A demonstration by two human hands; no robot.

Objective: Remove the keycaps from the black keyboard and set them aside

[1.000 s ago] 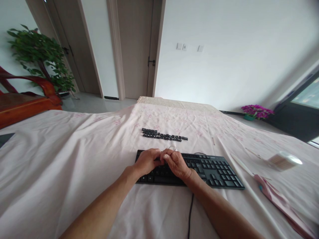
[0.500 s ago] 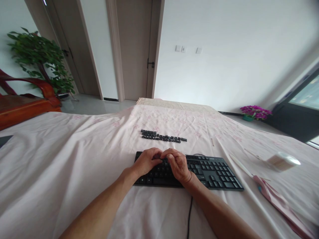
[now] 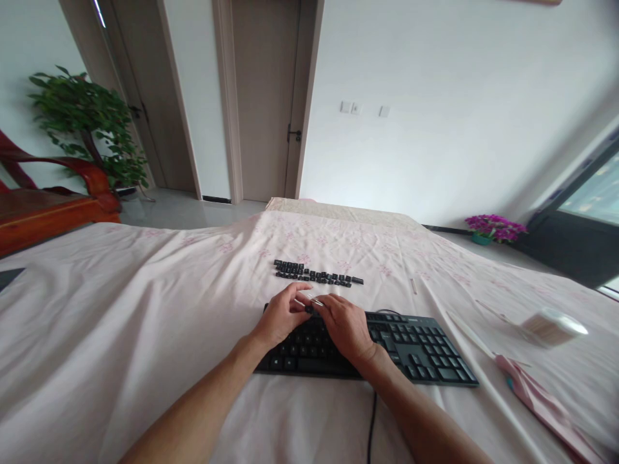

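A black keyboard (image 3: 420,351) lies on the pink-white cloth, its left part under both hands. My left hand (image 3: 283,316) is over its upper left keys, thumb and fingers pinched round a small black keycap (image 3: 308,309). Close beside it, my right hand (image 3: 345,322) is closed on a thin, shiny metal wire tool (image 3: 316,301), whose tip points at the keycap. Most of the tool is hidden by the fingers. Beyond the keyboard, several loose black keycaps (image 3: 316,276) lie in rows on the cloth (image 3: 203,290).
To the right are a clear round tub of cotton swabs (image 3: 554,327), a pink cloth item (image 3: 541,393) and a single thin stick (image 3: 414,286). The keyboard's black cable (image 3: 371,425) runs towards me. A wooden chair (image 3: 58,193) stands at left.
My hands have drawn slightly apart, and a keycap now shows at the left fingertips. The metal tool has turned from pointing right to pointing left. The view has tilted up slightly.
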